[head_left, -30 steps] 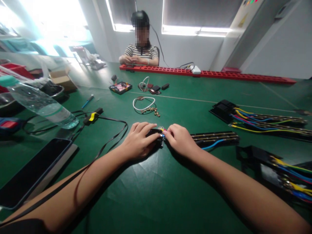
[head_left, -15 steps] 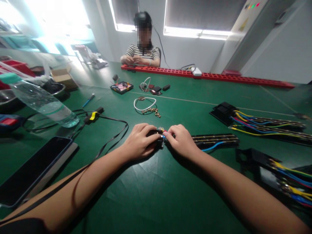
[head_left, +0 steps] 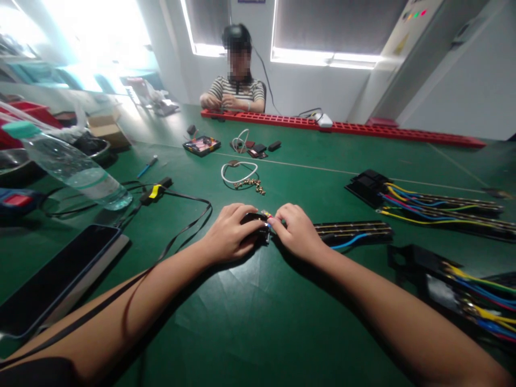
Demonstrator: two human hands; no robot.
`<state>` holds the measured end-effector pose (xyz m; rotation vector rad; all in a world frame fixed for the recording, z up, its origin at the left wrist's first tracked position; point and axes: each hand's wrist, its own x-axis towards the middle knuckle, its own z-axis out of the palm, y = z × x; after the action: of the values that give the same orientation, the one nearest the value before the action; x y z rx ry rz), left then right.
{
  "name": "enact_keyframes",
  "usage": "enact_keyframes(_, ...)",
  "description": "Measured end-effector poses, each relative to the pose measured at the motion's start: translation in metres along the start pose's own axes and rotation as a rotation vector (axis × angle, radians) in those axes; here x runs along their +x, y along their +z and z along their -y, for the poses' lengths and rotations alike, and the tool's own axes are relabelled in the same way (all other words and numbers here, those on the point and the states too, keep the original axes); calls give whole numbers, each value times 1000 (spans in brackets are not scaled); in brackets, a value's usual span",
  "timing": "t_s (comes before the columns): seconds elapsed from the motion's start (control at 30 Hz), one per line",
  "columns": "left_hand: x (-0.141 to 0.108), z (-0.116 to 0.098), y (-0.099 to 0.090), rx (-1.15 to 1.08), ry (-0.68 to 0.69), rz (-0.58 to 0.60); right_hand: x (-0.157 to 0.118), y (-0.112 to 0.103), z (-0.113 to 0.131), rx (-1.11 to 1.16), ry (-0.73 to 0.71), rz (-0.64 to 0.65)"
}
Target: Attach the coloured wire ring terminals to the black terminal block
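My left hand [head_left: 236, 232] is wrapped round the black end piece [head_left: 255, 218] of a long wired strip, its thumb on top. My right hand [head_left: 296, 231] pinches small coloured wires [head_left: 270, 216] at the edge of that piece, its fingertips close to my left thumb. The black strip [head_left: 355, 231] with brass-coloured lines and a blue wire runs out to the right from under my right hand. Just beyond my hands lie small brass screws [head_left: 253, 185] and a white loop [head_left: 241, 180].
Wired black assemblies [head_left: 368, 185] [head_left: 431, 274] lie at the right. At the left are a bottle [head_left: 76, 169], a phone [head_left: 56, 274] and a black cable [head_left: 189, 201]. A person [head_left: 237, 91] sits behind a long red rail [head_left: 363, 128].
The view has shifted slightly. My right fingers have moved a little at the wires, while my left hand keeps its hold.
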<state>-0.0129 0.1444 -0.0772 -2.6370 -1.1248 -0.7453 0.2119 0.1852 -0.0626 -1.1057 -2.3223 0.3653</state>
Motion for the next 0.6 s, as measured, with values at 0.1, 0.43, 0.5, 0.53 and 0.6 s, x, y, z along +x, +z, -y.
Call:
enact_keyframes(0.1, 0, 1, 0, -15, -4, 8, -1, 0, 1, -50, -23, 0)
enact_keyframes(0.43, 2, 5, 1, -83, 20, 3, 7, -15, 0, -165, -147, 182)
enact_keyframes(0.5, 2, 6, 2, -87, 30, -3, 8, -14, -3, -10, -54, 178)
enact_keyframes(0.53, 2, 7, 2, -87, 34, -4, 8, -14, -4, 53, -13, 169)
enact_keyframes(0.6, 2, 7, 3, -84, 35, 0, 9, -13, -5, 134, 40, 161)
